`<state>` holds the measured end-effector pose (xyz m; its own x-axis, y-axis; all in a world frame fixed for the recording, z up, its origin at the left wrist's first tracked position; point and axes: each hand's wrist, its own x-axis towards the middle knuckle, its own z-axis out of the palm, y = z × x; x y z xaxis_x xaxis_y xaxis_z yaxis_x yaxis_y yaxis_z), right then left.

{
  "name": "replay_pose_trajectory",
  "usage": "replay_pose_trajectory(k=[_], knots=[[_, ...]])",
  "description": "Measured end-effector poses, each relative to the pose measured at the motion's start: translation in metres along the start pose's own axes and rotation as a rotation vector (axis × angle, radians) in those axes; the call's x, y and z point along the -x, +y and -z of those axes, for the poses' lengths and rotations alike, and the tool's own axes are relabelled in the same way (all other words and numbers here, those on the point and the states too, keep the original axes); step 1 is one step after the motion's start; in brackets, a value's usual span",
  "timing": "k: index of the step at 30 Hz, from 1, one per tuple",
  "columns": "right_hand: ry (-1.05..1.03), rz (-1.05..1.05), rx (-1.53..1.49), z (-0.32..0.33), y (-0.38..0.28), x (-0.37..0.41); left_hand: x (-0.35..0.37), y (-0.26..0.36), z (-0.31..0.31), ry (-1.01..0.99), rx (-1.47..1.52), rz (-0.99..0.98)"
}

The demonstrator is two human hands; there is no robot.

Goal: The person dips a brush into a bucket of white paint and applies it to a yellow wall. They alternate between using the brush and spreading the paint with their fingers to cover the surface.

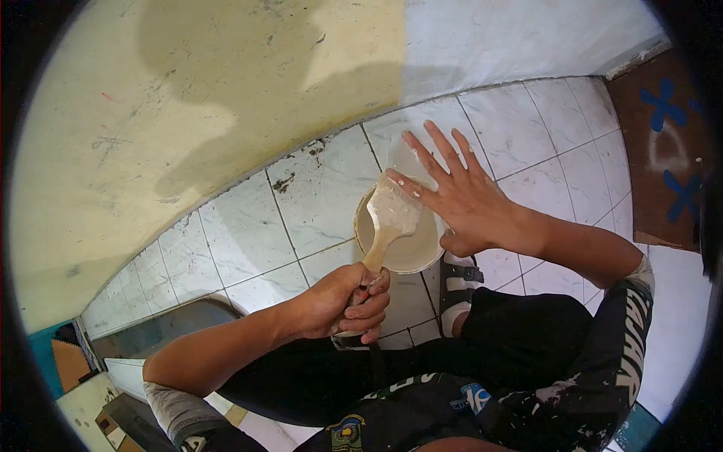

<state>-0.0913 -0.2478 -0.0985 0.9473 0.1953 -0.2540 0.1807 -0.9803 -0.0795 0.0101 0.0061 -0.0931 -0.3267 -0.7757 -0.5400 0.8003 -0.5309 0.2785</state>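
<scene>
My left hand (348,305) is closed around the wooden handle of a wide paintbrush (397,211). The brush points up and away from me, its head caked with whitish paint, over the mouth of a white bucket (422,252). The bucket stands on the tiles; pale paint coats its inside, and its bottom is partly hidden by the brush. My right hand (471,192) is open beside the brush, fingers spread, with one finger against the end of the bristles. White specks of paint dot its fingers.
Beyond the bucket a wall (248,83) runs across, yellow on the left and white on the right. The tiled floor (324,188) has dirt near the wall. A brown board with blue marks (663,151) stands right; a grey trough-like object (166,328) lies left. My sandalled foot (458,282) is near the bucket.
</scene>
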Motion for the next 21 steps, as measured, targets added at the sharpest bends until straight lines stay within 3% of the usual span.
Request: replay_pose_trajectory(k=[5,15,21], knots=[[0.066,0.099,-0.004,0.003,-0.009,0.001,-0.001,0.001,-0.002,-0.015,0.062,-0.012],[0.082,0.007,0.041,-0.001,-0.002,0.006,0.005,0.005,-0.002,-0.03,0.101,-0.082],[0.145,0.119,-0.036,-0.013,-0.009,0.012,0.006,0.007,-0.001,-0.035,0.121,-0.11]])
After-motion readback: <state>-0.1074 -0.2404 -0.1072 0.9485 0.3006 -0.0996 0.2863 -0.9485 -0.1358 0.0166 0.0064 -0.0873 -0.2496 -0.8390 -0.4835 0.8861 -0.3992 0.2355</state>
